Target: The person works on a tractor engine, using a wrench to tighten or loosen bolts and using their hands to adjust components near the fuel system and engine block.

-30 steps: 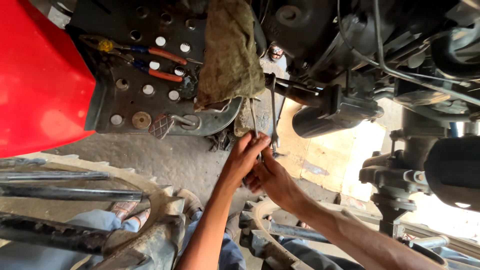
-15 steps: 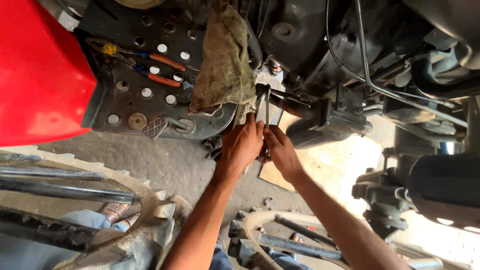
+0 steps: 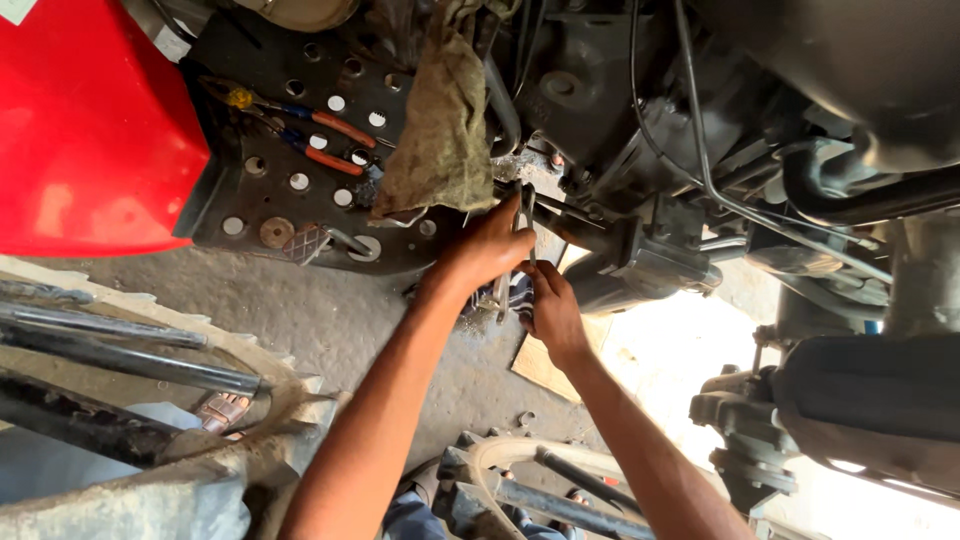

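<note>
- Head view: a slim metal tool point(image 3: 526, 215) is grasped by the left hand point(image 3: 493, 245) — held upright beside the dark machine housing point(image 3: 640, 265).
- The tool's lower end is pinched by the right hand point(image 3: 552, 312).
- A dirty rag point(image 3: 440, 120) is draped just above.

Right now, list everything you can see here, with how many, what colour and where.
Body panel: one, red, top left.
Plate with holes: one, dark, beside the panel.
Pliers: two, orange and blue handles, lying on the plate.
Rag: one, dirty green, hanging top centre.
Machine body: black, hoses across it, top right.
Metal tool: one, grey, between both hands.
Cardboard: one piece, brown, on the floor.
Left hand: on the tool.
Right hand: just below it.
</note>
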